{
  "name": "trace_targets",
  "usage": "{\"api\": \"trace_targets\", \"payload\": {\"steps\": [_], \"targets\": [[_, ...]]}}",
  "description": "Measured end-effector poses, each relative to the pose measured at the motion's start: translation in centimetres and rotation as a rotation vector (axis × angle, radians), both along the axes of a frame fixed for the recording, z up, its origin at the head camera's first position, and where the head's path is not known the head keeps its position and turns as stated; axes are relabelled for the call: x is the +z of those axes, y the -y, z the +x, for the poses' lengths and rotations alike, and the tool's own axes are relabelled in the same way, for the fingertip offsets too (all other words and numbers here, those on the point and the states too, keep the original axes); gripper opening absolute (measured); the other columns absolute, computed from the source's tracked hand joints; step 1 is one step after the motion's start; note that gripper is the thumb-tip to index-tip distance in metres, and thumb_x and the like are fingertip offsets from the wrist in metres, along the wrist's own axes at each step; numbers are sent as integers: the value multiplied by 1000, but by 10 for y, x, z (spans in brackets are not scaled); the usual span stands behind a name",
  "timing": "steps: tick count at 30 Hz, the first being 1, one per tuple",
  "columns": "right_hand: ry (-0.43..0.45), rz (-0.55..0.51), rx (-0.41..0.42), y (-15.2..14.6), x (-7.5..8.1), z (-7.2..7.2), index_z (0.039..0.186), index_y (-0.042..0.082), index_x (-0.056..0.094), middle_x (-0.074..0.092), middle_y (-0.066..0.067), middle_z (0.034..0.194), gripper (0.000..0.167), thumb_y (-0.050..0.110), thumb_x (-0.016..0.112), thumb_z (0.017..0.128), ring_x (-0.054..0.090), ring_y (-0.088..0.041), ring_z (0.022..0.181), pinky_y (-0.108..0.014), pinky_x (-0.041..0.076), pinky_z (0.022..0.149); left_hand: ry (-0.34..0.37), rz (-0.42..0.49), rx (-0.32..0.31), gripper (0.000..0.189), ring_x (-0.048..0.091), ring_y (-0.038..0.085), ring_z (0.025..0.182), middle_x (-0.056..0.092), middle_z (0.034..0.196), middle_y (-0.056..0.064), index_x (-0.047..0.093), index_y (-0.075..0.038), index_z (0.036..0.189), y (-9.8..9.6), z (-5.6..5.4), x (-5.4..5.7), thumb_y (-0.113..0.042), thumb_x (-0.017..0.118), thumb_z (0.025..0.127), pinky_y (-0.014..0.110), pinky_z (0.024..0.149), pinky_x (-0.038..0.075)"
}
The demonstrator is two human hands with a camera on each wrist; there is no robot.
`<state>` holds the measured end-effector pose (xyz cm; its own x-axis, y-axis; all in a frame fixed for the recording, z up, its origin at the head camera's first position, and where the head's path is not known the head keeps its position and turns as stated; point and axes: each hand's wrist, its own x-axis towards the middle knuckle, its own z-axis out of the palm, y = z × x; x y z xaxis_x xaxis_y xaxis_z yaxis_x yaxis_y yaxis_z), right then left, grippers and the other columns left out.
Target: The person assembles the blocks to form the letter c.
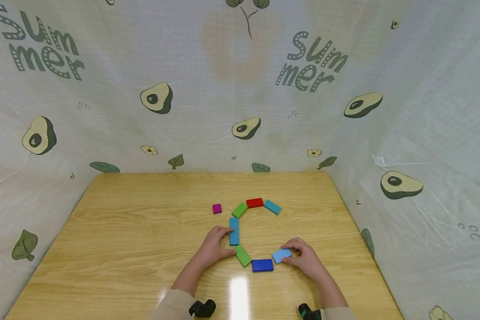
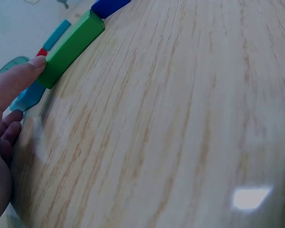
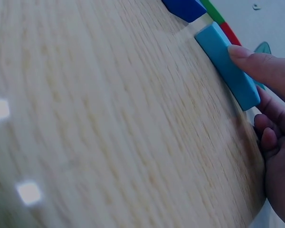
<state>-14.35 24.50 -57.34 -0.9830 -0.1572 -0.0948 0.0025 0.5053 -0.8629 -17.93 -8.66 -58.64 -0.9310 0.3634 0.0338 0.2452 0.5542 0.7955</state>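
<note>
Several coloured blocks form a C-shaped curve on the table. My right hand (image 1: 306,258) pinches a light blue block (image 1: 282,255) between thumb and fingers at the curve's lower right end. A narrow gap separates this block from the dark blue block (image 1: 262,265). On the curve's left side, my left hand (image 1: 214,245) spreads its fingers: the thumb touches the lower green block (image 1: 242,256) and a fingertip touches the long blue block (image 1: 234,231). In the left wrist view, the thumb lies on the end of the green block (image 2: 73,50), with other fingers partly hidden.
Farther back, an upper green block (image 1: 240,210), a red block (image 1: 254,202) and a blue block (image 1: 272,207) continue the curve. A small magenta block (image 1: 217,209) lies apart to the left. A printed cloth (image 1: 208,98) hangs around the wooden table (image 1: 136,213).
</note>
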Motion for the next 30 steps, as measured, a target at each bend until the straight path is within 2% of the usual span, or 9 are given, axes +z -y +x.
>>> {"api": "trace_targets", "payload": {"steps": [13,30], "targets": [[40,-26,46,-3,3,-1,106,11,74,58,-4,113,33,16,84,75,50,-26,111,-32,41,89,0,-3,5,69,47,28,112,50,117,4,56,-13,136,0,-2,0,-36,84,77,50,97,40],[35,-10,69,-6,1,0,102,11,74,58,-3,110,32,19,86,73,49,-26,110,-34,40,90,33,2,11,69,46,27,114,49,117,3,56,-14,136,-1,-1,0,-35,84,77,49,97,40]]}}
